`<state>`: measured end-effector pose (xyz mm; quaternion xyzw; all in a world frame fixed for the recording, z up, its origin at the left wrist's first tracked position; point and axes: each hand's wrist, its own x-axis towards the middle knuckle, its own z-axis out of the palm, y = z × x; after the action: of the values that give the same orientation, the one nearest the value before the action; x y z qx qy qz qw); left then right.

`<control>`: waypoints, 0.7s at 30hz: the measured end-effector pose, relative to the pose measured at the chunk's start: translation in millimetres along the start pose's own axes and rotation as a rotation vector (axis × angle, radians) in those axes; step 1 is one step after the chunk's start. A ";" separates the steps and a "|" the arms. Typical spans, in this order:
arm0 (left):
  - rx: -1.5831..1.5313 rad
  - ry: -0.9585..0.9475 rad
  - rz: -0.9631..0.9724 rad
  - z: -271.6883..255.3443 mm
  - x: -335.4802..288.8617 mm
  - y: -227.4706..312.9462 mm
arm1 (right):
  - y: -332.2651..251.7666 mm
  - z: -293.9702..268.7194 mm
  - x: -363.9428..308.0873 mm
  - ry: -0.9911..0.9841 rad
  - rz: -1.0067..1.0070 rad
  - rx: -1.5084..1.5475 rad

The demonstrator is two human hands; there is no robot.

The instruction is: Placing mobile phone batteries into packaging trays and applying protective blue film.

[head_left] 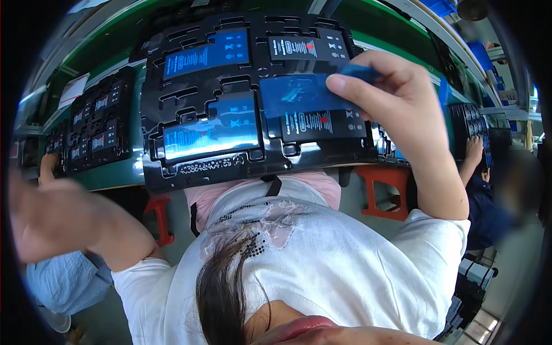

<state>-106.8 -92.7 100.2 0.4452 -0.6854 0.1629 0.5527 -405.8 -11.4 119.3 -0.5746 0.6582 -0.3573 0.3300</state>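
A black plastic tray (198,98) with several flat batteries in its moulded pockets lies in front of me. My right hand (397,95) pinches a translucent blue film (302,95) between thumb and fingers. The film hangs partly over the lower right battery (325,125), whose black face shows below it. The upper right battery (302,47) has a bare black face. Blue film covers much of the upper left battery (204,56) and the glossy lower left battery (210,135). My left hand (43,215) is off to the left, away from the tray, its fingers smeared by motion.
The green bench (138,115) carries another black tray of batteries (98,123) on the left. A co-worker's hand (50,164) is beside it. At right, another person's hand (474,146) touches a dark tray (468,123). Red stools (382,187) stand below the bench.
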 end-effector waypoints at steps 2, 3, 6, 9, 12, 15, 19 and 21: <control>0.075 -0.101 0.092 15.6 -21.8 17.2 | 14.1 2.2 -3.8 0.015 0.034 -0.041; 0.100 -0.154 0.143 26.7 -26.8 26.5 | 24.1 1.0 -5.9 0.034 0.051 -0.050; -0.173 -0.304 0.334 41.7 -25.1 58.2 | 27.3 -2.2 -13.4 0.017 0.010 -0.145; -0.106 -0.425 0.252 43.3 -39.4 61.2 | 25.7 -1.0 -15.1 -0.015 0.059 -0.192; -0.158 -0.433 0.160 47.6 -42.2 60.0 | 30.6 0.5 -14.6 -0.001 -0.011 -0.189; -0.172 -0.436 0.164 46.6 -42.1 58.5 | 29.0 -0.1 -13.9 -0.028 -0.003 -0.186; -0.176 -0.460 0.077 46.5 -42.6 63.1 | 31.5 -1.7 -12.4 -0.036 -0.022 -0.203; -0.169 -0.452 0.088 46.7 -43.2 63.5 | 31.3 -2.3 -11.8 -0.049 0.015 -0.210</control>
<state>-185.9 -72.5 62.6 0.3921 -0.8217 0.0251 0.4128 -422.5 3.1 94.1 -0.6096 0.6882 -0.2697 0.2866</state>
